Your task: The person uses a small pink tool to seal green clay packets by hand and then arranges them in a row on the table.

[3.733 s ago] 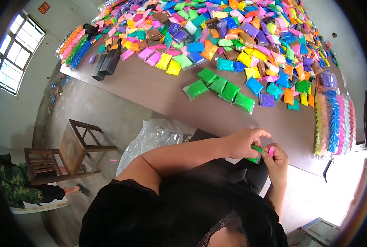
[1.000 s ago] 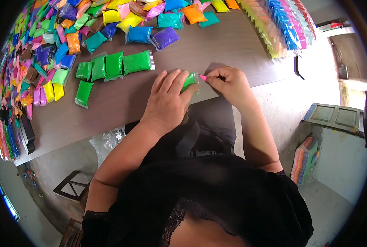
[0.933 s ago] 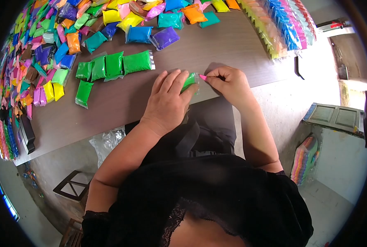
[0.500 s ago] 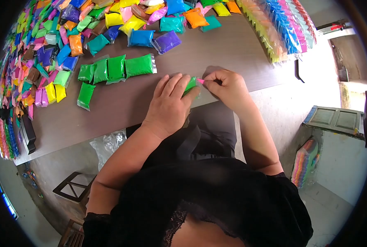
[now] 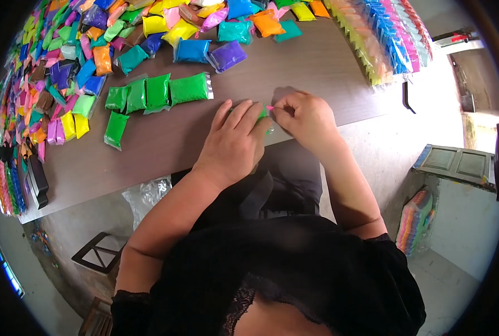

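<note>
Near the table's front edge, my left hand holds a small clear-wrapped green packet between fingers and thumb. Most of that packet is hidden under the hand. My right hand is closed in a pinch just to the right, around a small pink piece whose tip touches the packet's end. What kind of piece it is I cannot make out. Farther left lie several similar packets: a row of green ones and a single green packet below it.
A big heap of packets in many colours covers the table's left and back. Rows of stacked coloured plastic pouches stand at the back right. A dark stool and a clear plastic bag are below the front edge.
My right hand has shifted slightly left toward the green packet, and less of the pink piece shows. The left hand has turned a little over the packet.
</note>
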A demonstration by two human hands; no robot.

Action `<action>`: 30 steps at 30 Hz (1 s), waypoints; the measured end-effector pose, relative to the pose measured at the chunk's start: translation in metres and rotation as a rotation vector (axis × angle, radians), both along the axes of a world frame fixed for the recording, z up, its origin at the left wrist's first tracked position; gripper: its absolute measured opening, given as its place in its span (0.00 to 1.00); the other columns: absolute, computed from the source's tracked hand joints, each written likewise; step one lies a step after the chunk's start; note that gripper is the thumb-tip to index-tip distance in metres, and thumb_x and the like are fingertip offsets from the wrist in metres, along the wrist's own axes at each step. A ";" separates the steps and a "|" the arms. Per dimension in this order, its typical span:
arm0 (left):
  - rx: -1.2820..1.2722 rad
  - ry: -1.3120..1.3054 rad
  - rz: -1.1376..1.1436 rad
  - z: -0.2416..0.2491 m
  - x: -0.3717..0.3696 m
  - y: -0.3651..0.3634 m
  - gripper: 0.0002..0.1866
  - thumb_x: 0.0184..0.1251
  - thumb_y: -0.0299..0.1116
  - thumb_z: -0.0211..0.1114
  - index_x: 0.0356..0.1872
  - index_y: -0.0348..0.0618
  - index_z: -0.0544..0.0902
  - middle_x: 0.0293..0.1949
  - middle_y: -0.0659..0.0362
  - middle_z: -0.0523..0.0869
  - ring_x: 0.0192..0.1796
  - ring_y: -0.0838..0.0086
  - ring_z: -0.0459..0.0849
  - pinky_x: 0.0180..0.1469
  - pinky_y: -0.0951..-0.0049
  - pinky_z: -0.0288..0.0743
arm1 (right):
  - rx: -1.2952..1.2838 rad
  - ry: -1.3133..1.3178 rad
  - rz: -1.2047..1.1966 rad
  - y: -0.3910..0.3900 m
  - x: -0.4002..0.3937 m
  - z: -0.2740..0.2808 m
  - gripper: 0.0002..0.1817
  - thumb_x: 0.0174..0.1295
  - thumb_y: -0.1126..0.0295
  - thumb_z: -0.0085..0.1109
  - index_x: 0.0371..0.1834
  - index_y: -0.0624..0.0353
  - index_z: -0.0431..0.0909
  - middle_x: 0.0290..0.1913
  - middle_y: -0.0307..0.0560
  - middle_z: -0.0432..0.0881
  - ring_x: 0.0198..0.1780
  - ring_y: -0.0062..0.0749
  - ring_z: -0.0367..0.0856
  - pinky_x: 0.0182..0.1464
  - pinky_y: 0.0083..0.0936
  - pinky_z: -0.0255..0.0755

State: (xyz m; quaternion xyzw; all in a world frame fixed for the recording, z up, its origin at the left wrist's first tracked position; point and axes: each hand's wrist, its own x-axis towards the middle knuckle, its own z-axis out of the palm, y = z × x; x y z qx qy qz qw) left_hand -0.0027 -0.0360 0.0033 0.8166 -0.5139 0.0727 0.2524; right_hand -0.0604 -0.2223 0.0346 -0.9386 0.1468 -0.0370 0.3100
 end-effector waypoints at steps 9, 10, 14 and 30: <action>-0.015 -0.012 -0.013 0.000 0.001 -0.001 0.17 0.63 0.31 0.63 0.52 0.42 0.84 0.60 0.58 0.79 0.67 0.64 0.73 0.73 0.53 0.61 | -0.348 -0.097 -0.059 0.023 -0.005 -0.014 0.13 0.63 0.59 0.62 0.30 0.56 0.78 0.32 0.46 0.83 0.31 0.48 0.84 0.31 0.42 0.77; -0.009 0.005 -0.004 0.001 0.001 0.000 0.17 0.63 0.31 0.63 0.54 0.42 0.84 0.60 0.59 0.80 0.67 0.65 0.74 0.74 0.54 0.60 | -0.366 -0.117 -0.065 0.024 -0.006 -0.014 0.14 0.63 0.58 0.62 0.29 0.56 0.77 0.32 0.46 0.83 0.30 0.48 0.84 0.30 0.43 0.77; -0.010 0.004 -0.007 0.000 0.000 0.000 0.18 0.63 0.31 0.63 0.54 0.43 0.84 0.61 0.59 0.80 0.67 0.65 0.74 0.74 0.54 0.60 | -0.365 -0.099 -0.083 0.026 -0.007 -0.013 0.14 0.63 0.58 0.62 0.28 0.56 0.77 0.31 0.46 0.83 0.31 0.48 0.84 0.30 0.43 0.77; -0.038 -0.003 -0.009 -0.001 0.001 -0.001 0.15 0.64 0.31 0.63 0.50 0.42 0.85 0.58 0.57 0.82 0.66 0.65 0.75 0.72 0.54 0.64 | -0.282 -0.078 -0.080 0.027 -0.003 -0.011 0.11 0.64 0.60 0.61 0.32 0.55 0.80 0.33 0.47 0.84 0.33 0.49 0.85 0.34 0.43 0.78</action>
